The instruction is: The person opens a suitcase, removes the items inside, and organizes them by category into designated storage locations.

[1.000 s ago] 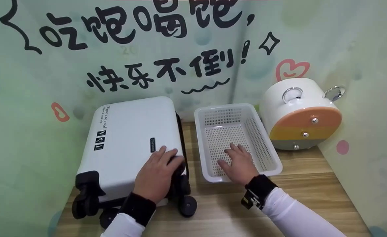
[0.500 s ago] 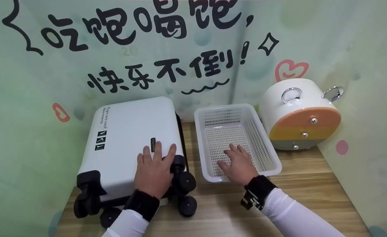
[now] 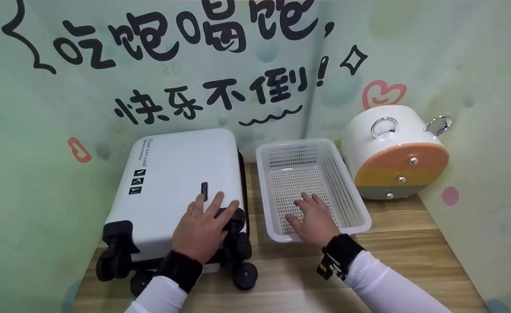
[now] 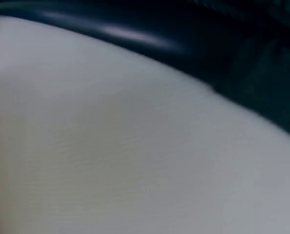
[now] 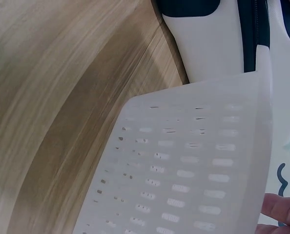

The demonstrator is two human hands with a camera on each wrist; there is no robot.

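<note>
A white suitcase (image 3: pixel 181 165) with black wheels lies flat on the table, its wheels toward me. My left hand (image 3: pixel 199 230) rests on its wheel end with fingers spread, beside the right-hand wheels (image 3: pixel 238 237). White surface (image 4: pixel 135 156) and a dark edge fill the left wrist view, where no fingers show. To the right stands a white plastic basket (image 3: pixel 277 237) with slotted walls. My right hand (image 3: pixel 316 221) is over its near rim, fingers extended loosely above the inside. In the right wrist view the basket wall (image 5: pixel 184 161) is close, with fingertips (image 5: pixel 281 207) past the rim.
A white round-bodied box (image 3: pixel 379 130) with an orange, yellow and grey front, small knobs and metal rings stands right of the basket. Behind everything is a printed green curtain (image 3: pixel 172 87). The wooden table (image 3: pixel 303 282) runs along the front.
The suitcase has turned slightly, its far end shifting right. My left hand has slid a little and its fingers are spread wider than a second ago. The right hand and basket look unmoved.
</note>
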